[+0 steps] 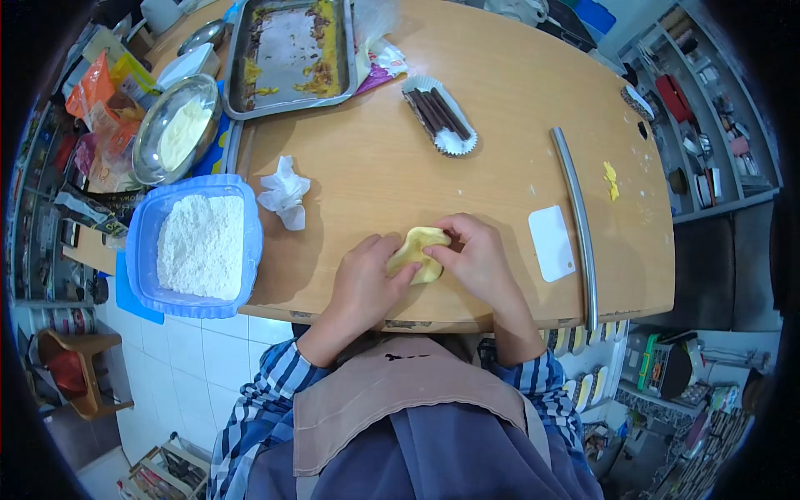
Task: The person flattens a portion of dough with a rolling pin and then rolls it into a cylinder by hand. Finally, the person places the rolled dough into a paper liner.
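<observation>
Dough [411,253], yellow and flattened, is between your left hand [365,271] and your right hand [477,260], near your edge of the table [358,183]. Both hands grasp it, left side and upper right, so neither is nearer. Its long axis, partly covered, I cannot tell.

A tan wooden table [367,183] is spreading across the middle, and light is glinting softly off its top. White floor tiles [158,367] are showing at the lower left, where a brown chair [83,342] is standing and a low rack [190,454] is sitting near the bottom edge. Crowded shelves [33,302] are lining the left side. On the right, a grey shelf unit [727,205] is rising above dark panels [704,271], and a pale wall [637,21] is showing beside it.
</observation>
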Tool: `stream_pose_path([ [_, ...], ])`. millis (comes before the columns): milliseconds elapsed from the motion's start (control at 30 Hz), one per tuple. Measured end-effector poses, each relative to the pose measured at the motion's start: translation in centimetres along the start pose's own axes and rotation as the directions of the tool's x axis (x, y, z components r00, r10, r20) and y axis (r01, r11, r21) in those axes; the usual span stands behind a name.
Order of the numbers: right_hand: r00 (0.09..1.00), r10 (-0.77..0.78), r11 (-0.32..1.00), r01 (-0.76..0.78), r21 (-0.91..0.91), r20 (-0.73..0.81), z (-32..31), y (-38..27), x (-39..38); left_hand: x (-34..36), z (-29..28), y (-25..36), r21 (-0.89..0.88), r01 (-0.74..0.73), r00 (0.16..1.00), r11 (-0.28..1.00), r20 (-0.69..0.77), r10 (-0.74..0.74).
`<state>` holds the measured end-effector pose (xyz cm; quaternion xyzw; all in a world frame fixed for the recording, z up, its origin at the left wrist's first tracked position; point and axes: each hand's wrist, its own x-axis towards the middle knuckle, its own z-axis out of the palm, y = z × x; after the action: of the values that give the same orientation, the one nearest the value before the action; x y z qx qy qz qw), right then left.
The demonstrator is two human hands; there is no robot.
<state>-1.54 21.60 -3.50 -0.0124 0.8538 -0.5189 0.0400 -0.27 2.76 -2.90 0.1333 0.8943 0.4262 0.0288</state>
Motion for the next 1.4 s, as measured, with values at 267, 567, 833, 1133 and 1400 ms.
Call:
stream_pose_path([
  [267, 0.976, -0.216, 0.952, 0.202, -0.229, -0.040, 0.5, -1.2, -1.7, -1.0, -0.5, 0.2, -0.019, -0.088, 0.995, 0.996, 0.044, 0.089],
  [567, 0.960, -0.152, 0.988, 0.157, 0.000, 0.236, -5.5, -5.0, -7.6, -3.2, -4.9, 1.6, -0.411, -0.104, 0.872, 0.906, 0.400, 0.281],
  [833, 0.986, -0.168, 0.986, 0.168, -0.012, -0.006, -3.1, -4.5, -4.5, -1.0, -4.8, 2.2, -0.203, -0.264, 0.958, 0.943, 0.059, 0.281],
  [1133, 0.991, -0.060, 0.995, 0.050, -0.085, -0.116, 0.4, 0.3, -1.0, 1.5, 0.0, -0.3, 0.024, -0.067, 0.995, 0.997, -0.074, 0.069],
  [1400, 0.985, -0.148, 0.964, 0.125, -0.233, -0.086, 1.2, -0.6, -0.5, 1.7, 0.3, -1.5, -0.106, -0.054, 0.998, 0.993, -0.047, 0.049],
])
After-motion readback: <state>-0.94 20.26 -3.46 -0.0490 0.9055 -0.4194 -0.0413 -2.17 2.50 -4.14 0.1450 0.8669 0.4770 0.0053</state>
